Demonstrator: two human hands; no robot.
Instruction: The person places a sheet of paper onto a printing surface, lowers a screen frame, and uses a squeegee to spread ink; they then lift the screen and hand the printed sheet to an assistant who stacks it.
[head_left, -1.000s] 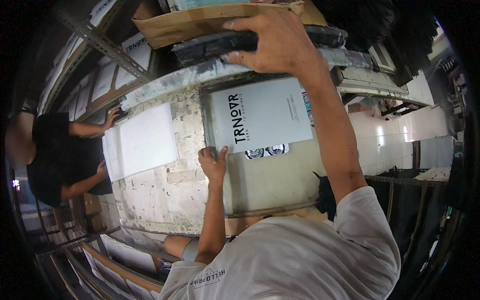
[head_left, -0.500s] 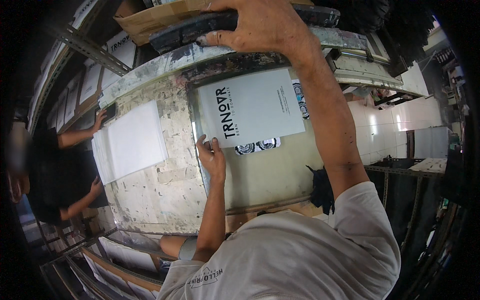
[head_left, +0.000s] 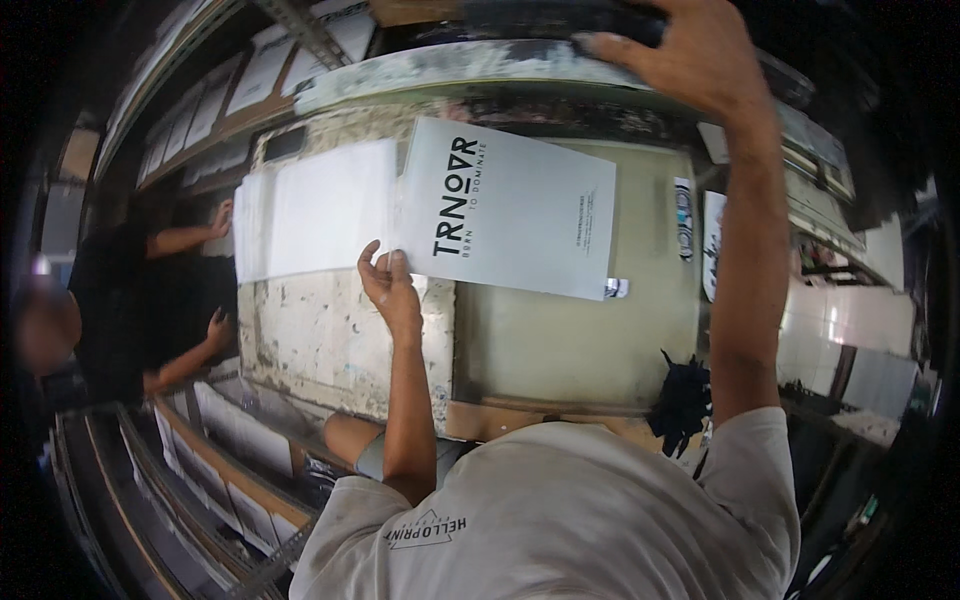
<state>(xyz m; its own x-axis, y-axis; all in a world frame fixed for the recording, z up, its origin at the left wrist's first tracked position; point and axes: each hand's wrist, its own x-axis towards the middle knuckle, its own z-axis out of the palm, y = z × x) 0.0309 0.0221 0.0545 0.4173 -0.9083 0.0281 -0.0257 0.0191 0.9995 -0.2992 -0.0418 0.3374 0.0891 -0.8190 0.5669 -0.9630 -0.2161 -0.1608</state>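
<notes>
While the left hand [head_left: 388, 285] is pinching the printed sheet's [head_left: 510, 205] lower corner over the stained desk [head_left: 570, 330] | right hand [head_left: 690, 60] fingers are curling on the dark frame [head_left: 560, 18] overhead | next likely calling for square sheet alignment.

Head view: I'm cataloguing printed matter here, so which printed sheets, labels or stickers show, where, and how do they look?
Printed sheet: white rectangle with black lettering, on the work surface, its near-left corner at the left hand.
Blank sheet: white, left of it, at another person's hands.
Sticker strip: narrow, dark-patterned, right of the printed sheet.
Right hand: on a dark bar above.
</notes>
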